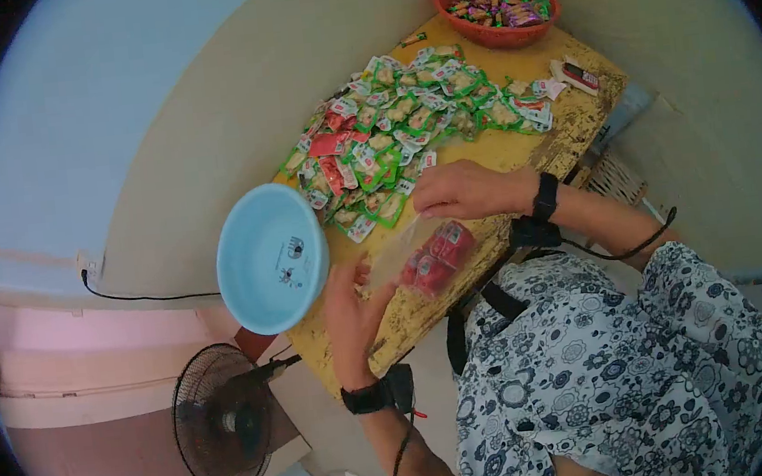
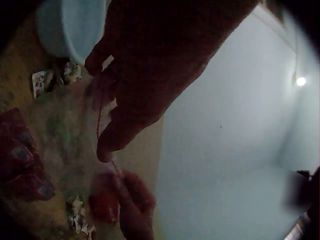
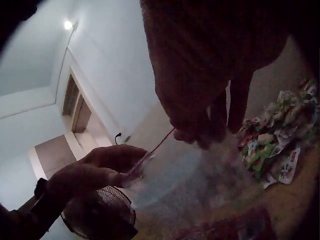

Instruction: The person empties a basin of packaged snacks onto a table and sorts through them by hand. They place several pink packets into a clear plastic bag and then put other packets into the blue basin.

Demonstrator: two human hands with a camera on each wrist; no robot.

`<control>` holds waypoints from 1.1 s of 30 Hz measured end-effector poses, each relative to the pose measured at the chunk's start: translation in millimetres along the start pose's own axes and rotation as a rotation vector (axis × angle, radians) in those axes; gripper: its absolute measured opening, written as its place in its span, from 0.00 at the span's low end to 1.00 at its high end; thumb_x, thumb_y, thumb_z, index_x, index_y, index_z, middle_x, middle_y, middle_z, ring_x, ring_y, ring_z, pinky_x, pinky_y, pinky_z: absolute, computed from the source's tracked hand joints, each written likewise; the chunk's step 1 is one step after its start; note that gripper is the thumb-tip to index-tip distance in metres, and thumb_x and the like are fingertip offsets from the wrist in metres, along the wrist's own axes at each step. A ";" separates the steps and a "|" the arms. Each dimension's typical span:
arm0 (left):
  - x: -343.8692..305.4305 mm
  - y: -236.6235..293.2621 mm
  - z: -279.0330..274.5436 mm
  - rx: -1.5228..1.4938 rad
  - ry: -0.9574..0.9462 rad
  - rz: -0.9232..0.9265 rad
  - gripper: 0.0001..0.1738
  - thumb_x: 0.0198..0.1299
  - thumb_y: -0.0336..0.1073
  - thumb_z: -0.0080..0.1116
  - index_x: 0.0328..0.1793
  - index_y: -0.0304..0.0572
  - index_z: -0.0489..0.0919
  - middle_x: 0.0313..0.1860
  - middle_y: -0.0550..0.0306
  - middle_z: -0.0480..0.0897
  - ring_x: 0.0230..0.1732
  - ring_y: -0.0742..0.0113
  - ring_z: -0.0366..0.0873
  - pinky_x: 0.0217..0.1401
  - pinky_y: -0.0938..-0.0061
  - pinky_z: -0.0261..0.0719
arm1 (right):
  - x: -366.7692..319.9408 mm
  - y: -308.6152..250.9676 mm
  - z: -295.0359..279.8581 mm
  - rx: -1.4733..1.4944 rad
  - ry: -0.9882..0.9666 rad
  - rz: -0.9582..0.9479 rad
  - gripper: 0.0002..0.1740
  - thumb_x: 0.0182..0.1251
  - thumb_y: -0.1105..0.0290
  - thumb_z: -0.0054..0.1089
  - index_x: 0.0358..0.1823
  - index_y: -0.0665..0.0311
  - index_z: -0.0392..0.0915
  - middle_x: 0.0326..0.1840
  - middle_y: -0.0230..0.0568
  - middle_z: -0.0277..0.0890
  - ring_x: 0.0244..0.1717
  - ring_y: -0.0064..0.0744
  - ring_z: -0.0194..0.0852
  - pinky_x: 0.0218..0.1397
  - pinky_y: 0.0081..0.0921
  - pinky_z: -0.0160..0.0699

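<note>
A clear plastic bag (image 1: 392,253) with several red packets (image 1: 438,258) inside lies over the table's near edge. My left hand (image 1: 351,310) pinches one side of the bag's mouth between thumb and fingers. At the other side, my right hand (image 1: 468,188) grips the rim with its fingertips. The bag's reddish rim (image 3: 160,143) runs taut between both hands in the right wrist view. Seen from the left wrist, the red packets (image 2: 22,160) show at the lower left, with the plastic (image 2: 65,125) spread beside them.
Green-and-white snack packets (image 1: 398,126) form a heap on the yellow table (image 1: 589,62). A blue basin (image 1: 260,268) stands at the left, a red basket (image 1: 517,34) of wrapped sweets at the far end. A phone (image 1: 578,78) lies near the right edge; a fan (image 1: 224,418) stands beyond the left.
</note>
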State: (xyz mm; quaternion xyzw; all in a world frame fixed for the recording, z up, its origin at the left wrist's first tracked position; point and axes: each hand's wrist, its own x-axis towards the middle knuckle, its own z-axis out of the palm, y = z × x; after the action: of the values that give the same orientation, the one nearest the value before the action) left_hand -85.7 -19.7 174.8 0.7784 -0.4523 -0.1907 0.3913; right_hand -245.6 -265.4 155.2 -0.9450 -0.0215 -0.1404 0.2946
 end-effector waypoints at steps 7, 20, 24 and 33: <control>33.3 14.5 15.7 0.236 -0.060 0.356 0.20 0.50 0.41 0.72 0.49 0.43 0.84 0.34 0.53 0.80 0.41 0.51 0.77 0.43 0.61 0.75 | -3.6 -4.0 -9.4 -0.022 0.036 -0.026 0.08 0.70 0.64 0.59 0.40 0.60 0.77 0.38 0.41 0.75 0.45 0.48 0.75 0.47 0.41 0.74; 11.5 26.2 17.0 0.198 -0.041 0.362 0.03 0.53 0.30 0.66 0.33 0.41 0.83 0.29 0.52 0.78 0.36 0.50 0.75 0.37 0.57 0.71 | -8.5 -24.2 -16.1 -0.161 -0.095 -0.058 0.14 0.55 0.59 0.67 0.40 0.56 0.78 0.35 0.37 0.77 0.43 0.46 0.75 0.45 0.41 0.74; 13.4 29.2 20.7 0.241 -0.043 0.422 0.04 0.53 0.30 0.66 0.33 0.40 0.82 0.30 0.51 0.78 0.37 0.48 0.74 0.38 0.57 0.71 | 18.5 -61.8 3.0 -0.459 -0.213 -0.104 0.13 0.48 0.60 0.69 0.34 0.53 0.80 0.34 0.33 0.77 0.45 0.40 0.76 0.46 0.38 0.74; 4.8 25.2 22.6 0.196 -0.038 0.389 0.05 0.53 0.30 0.66 0.32 0.39 0.80 0.29 0.50 0.76 0.36 0.48 0.73 0.38 0.57 0.70 | -11.5 -16.9 -20.3 -0.330 -0.034 -0.095 0.09 0.55 0.58 0.65 0.27 0.53 0.78 0.30 0.34 0.75 0.39 0.43 0.76 0.40 0.44 0.72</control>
State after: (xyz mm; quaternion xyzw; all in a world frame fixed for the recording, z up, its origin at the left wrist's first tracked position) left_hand -111.9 -40.8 180.7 0.7071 -0.6177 -0.0810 0.3345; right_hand -263.8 -262.4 177.2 -0.9807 -0.0477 -0.1399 0.1280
